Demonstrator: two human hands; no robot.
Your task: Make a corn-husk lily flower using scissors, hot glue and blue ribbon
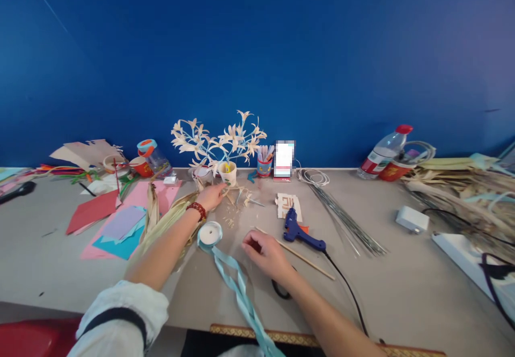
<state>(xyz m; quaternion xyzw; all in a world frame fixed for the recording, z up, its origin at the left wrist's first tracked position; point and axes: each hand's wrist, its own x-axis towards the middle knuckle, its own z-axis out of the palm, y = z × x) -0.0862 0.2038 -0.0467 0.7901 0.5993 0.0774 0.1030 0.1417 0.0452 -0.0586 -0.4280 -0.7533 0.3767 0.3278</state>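
Note:
My left hand (212,197) reaches out to the base of a pale cup (228,175), with its fingers close together. Whatever lies between its fingertips, if anything, is too small to make out. Pale artificial flowers (233,137) on light blue stems rise above the cups. Loosely curled, my right hand (263,250) rests over the table with nothing visible in it. Beside it lie a thin wooden stick (309,260) and a blue glue gun (300,232). Between my forearms sits a roll of light blue ribbon (210,235), its loose tail trailing toward me.
Coloured paper sheets (120,225) and dried husks (169,223) lie left. Metal wires (346,217), a tilted plastic bottle (384,153), a white adapter (412,219) and a power strip (462,263) occupy the right. A phone (284,160) stands by the blue wall. The glue gun's cord runs to the front edge.

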